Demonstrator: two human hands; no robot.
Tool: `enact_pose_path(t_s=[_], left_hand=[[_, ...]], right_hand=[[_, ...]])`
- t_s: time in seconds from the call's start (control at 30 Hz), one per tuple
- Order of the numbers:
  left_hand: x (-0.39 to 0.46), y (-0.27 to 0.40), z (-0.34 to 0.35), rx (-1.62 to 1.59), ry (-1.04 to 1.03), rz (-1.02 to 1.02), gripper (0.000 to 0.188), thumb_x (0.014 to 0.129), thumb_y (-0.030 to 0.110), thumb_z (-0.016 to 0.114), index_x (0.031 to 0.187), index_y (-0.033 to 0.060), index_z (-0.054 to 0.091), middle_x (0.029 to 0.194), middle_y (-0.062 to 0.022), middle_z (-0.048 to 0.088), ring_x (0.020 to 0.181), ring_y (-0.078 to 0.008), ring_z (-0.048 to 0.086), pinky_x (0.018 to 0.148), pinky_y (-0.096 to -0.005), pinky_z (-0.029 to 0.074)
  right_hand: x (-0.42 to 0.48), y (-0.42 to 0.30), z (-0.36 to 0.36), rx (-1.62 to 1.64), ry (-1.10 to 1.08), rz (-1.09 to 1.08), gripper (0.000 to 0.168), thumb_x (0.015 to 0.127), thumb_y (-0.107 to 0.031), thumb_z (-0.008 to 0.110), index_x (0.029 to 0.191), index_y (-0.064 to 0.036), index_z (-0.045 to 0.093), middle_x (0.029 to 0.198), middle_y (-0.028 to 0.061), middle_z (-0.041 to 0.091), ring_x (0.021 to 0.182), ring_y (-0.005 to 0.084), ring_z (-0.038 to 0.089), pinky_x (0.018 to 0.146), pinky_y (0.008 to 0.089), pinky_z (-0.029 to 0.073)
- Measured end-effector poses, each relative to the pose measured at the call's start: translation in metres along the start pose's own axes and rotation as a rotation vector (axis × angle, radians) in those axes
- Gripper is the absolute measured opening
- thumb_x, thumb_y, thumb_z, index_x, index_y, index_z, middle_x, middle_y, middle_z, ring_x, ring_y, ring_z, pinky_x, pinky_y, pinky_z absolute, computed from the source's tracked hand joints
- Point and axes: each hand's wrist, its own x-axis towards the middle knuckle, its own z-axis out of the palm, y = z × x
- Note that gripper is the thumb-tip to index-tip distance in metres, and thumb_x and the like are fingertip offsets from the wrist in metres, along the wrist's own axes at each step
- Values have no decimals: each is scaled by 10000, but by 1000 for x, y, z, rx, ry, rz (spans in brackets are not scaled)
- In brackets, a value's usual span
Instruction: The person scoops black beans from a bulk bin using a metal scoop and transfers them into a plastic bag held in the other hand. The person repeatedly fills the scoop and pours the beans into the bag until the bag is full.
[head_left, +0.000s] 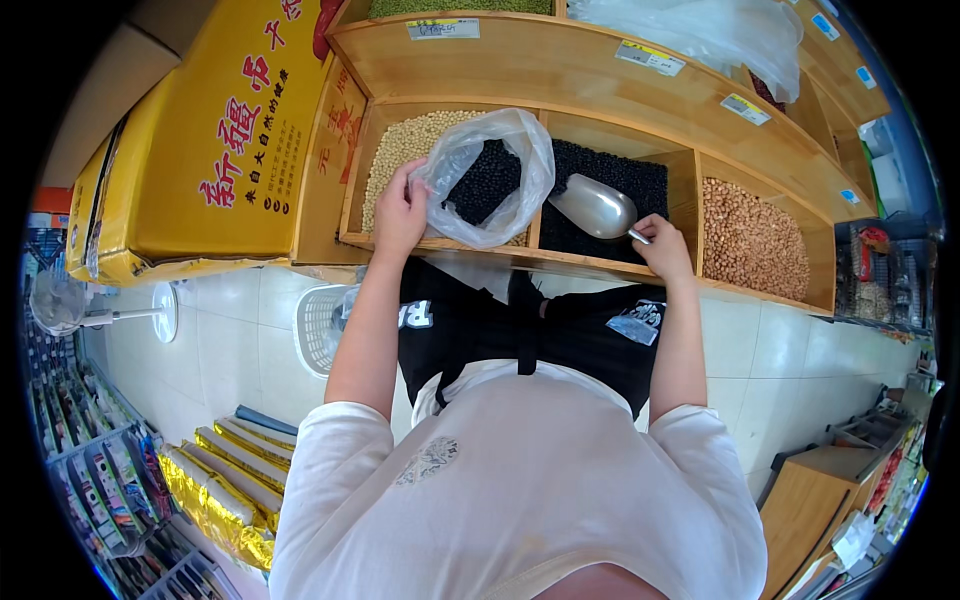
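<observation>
My left hand (401, 204) grips the rim of a clear plastic bag (529, 154), whose wide mouth faces up. Black beans (486, 180) lie inside the bag. It rests over the compartment of pale yellow soybeans (390, 146), partly covering them. In the middle compartment, my right hand (664, 244) holds the handle of a metal scoop (600, 206). The scoop's bowl looks bare and sits on the loose black beans (637, 169). Its tip is close to the bag's right side.
A wooden bin (615, 127) is divided into compartments; reddish-brown peanuts (754, 232) fill the right one. Plastic bags (697, 34) drape over the upper tier, near green beans (457, 6). A yellow carton (180, 217) stands left. On the floor are a white basket (307, 330) and a fan (60, 304).
</observation>
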Motion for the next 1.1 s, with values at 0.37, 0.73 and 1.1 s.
enact_pose_path(t_s=[0.37, 0.73, 1.1], left_hand=[[1, 1, 0, -8, -26, -6, 282, 1036, 117, 568, 1293, 83, 678, 854, -90, 753, 767, -166, 721, 743, -318, 558], [1, 3, -1, 40, -15, -18, 278, 1034, 125, 567, 1287, 92, 679, 854, -96, 754, 761, -187, 726, 746, -329, 560], [1, 2, -2, 12, -23, -20, 280, 1030, 114, 571, 1288, 87, 679, 850, -93, 754, 760, -183, 724, 740, -328, 557]], right_hand=[[26, 35, 12, 198, -222, 41, 312, 860, 62, 763, 1136, -22, 644, 1045, 85, 709, 969, 195, 685, 885, 335, 570], [23, 32, 7, 402, -87, -1, 311, 828, 83, 751, 1107, -13, 654, 1010, 64, 699, 930, 149, 659, 861, 294, 552], [16, 23, 0, 688, 48, -53, 308, 837, 110, 706, 1111, -6, 625, 998, 50, 682, 899, 118, 647, 820, 252, 540]])
